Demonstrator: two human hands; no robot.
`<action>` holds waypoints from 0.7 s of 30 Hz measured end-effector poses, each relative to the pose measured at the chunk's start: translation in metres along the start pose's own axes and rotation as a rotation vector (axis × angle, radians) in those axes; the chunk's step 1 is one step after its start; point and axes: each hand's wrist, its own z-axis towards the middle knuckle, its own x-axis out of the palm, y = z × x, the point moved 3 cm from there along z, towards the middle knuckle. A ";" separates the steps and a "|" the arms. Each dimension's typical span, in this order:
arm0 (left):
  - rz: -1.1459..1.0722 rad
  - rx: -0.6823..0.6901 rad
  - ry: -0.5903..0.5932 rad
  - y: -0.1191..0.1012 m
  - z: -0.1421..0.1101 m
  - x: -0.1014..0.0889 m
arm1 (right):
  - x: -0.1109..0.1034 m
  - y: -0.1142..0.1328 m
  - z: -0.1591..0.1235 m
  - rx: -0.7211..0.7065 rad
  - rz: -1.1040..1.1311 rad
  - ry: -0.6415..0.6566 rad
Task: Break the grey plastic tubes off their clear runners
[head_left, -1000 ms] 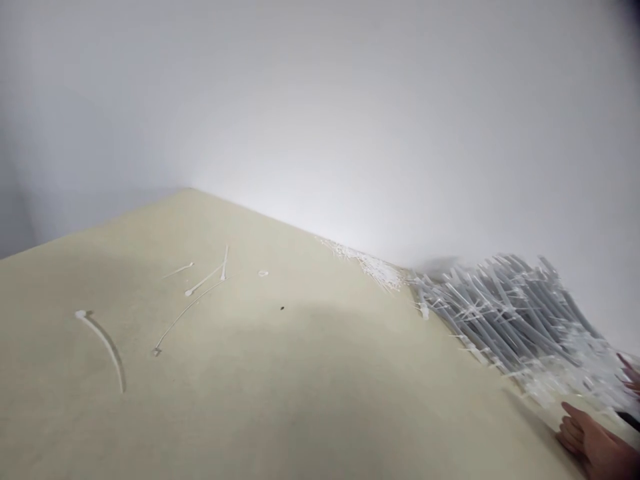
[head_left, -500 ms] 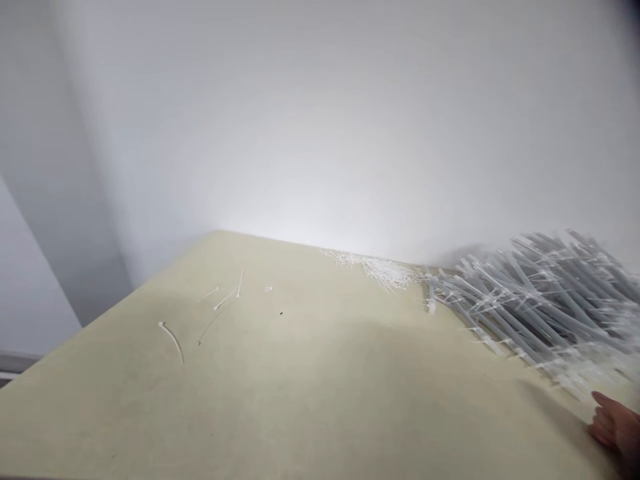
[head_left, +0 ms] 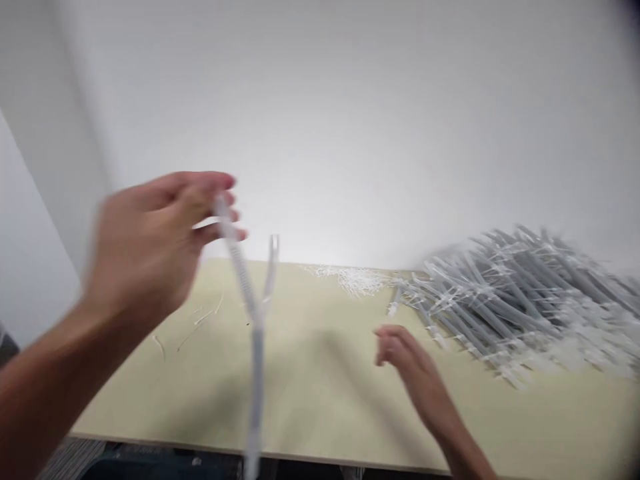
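My left hand is raised at the left, its thumb and fingers pinching the top of a Y-shaped tube piece. Two pale translucent arms, one of them ribbed, meet above a grey stem with a pale lower end at the bottom edge. The piece hangs nearly upright, blurred by motion. Lower right of centre, my right hand hovers with fingers curled in, and nothing shows in them. To its right lies a large pile of similar grey tubes with whitish translucent ends.
A heap of thin white cable ties lies at the table's back edge. Several loose cable ties lie at the left of the pale yellow table. A white wall rises behind. Dark objects show below the front edge.
My left hand has come into view holding the Y-shaped tube piece. My right hand has moved left from the right edge, and the view has shifted.
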 end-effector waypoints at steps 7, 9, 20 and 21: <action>-0.190 -0.099 0.143 0.035 0.019 0.158 | 0.027 0.050 0.053 -0.099 0.144 0.075; -0.244 -0.109 0.145 0.043 0.020 0.186 | 0.014 0.043 0.076 -0.121 0.188 0.019; 0.304 -0.022 0.304 0.230 -0.016 0.231 | -0.043 -0.042 0.149 0.146 0.680 -0.061; 0.410 -0.064 0.437 0.262 -0.032 0.236 | -0.043 -0.052 0.149 0.176 0.708 -0.081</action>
